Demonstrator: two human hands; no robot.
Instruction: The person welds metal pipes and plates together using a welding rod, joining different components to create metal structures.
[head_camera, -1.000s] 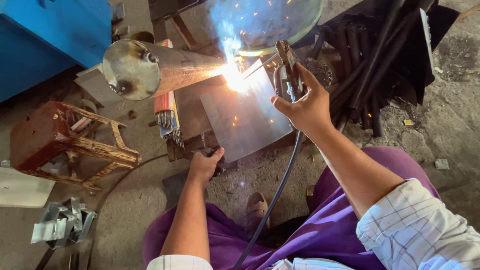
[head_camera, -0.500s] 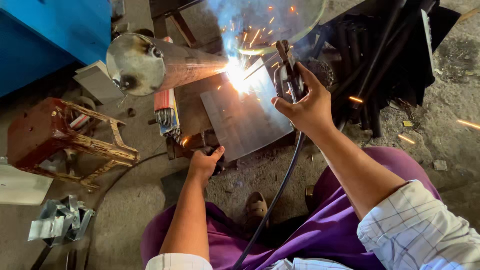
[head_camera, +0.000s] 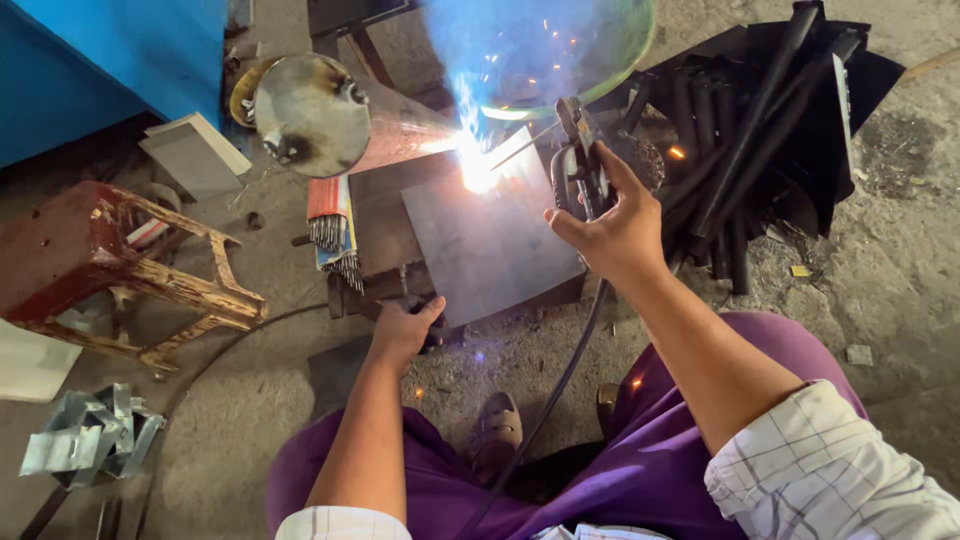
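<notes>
Head view — black pipes (head_camera: 760, 130) beside electrode holder (head_camera: 580, 165).

The right hand (head_camera: 622, 232) gripped an electrode holder (head_camera: 582, 170), its rod sparking where a metal cone (head_camera: 345, 120) met a steel plate (head_camera: 480, 240). The left hand (head_camera: 403, 328) rested at the plate's near edge.

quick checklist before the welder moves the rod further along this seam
1. Right hand grips the electrode holder: ok.
2. Arc burns where the metal cone meets the flat steel plate: ok.
3. Left hand steadies the plate's near edge, apart from the arc: ok.
4. Hands gloved: not ok, both bare.
5. Cable runs free past the purple trousers: ok.
6. Spare electrodes clear of sparks: cannot tell.
</notes>
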